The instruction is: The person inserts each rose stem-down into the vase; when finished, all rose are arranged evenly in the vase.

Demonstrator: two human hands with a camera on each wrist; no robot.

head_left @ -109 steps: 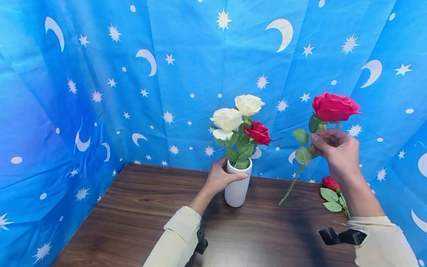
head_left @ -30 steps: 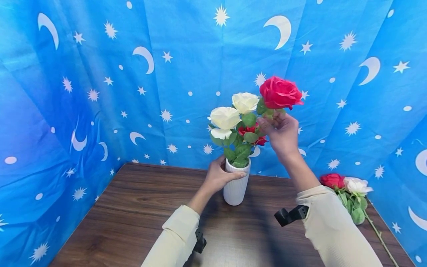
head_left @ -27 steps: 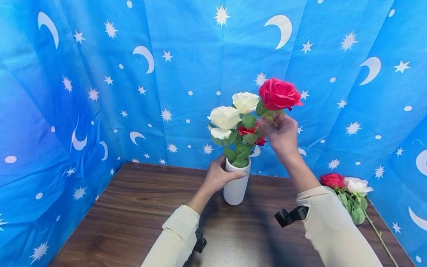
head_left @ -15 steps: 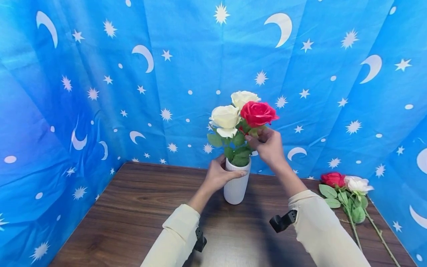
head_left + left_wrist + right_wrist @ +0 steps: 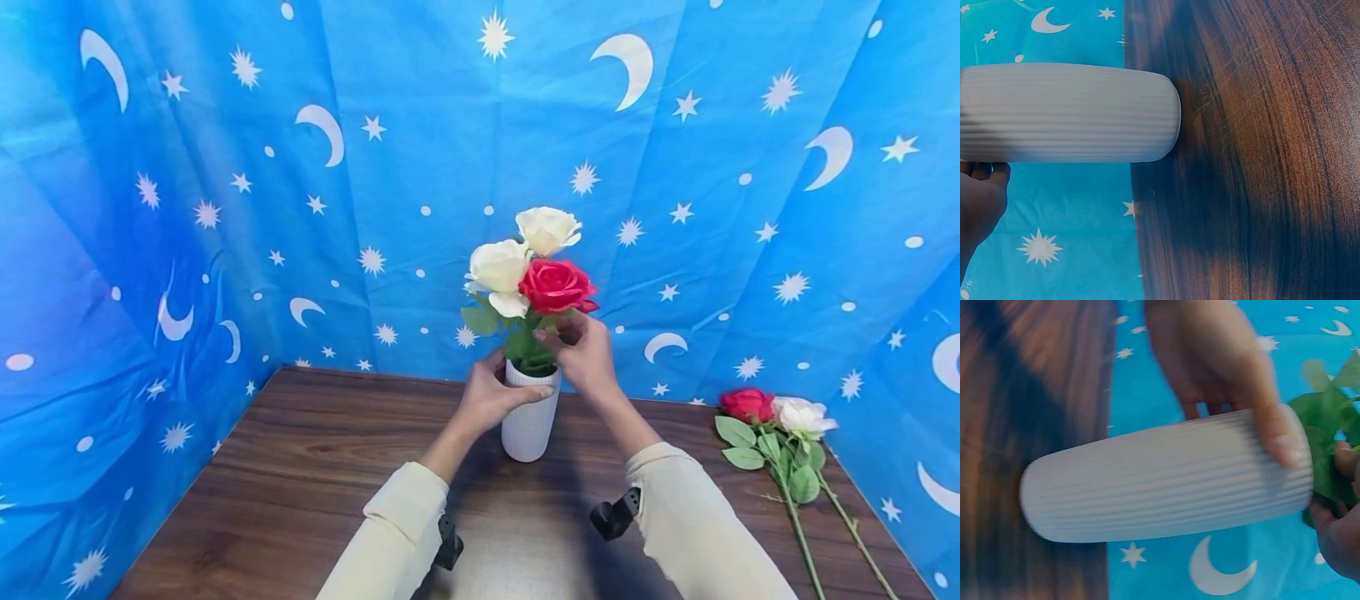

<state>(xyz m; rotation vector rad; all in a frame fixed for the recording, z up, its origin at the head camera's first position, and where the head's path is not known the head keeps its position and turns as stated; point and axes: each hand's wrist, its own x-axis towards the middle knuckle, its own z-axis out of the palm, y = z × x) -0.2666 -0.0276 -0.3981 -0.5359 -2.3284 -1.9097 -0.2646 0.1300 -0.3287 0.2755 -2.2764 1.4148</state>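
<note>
Head view — left hand (image 5: 487,400) grips white vase (image 5: 528,429), right hand (image 5: 587,354) pinches a red rose (image 5: 557,286).

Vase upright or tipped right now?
Upright: the vase stands base down on the table, mouth up, the left hand gripping its side.

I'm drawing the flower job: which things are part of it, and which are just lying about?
Part of the job:
white vase, held by the left fingers
red rose, held by the right fingers
front cream rose and back cream rose, in the vase

Just lying about, maybe for later:
second red rose, on the table
pale rose, beside it
</note>
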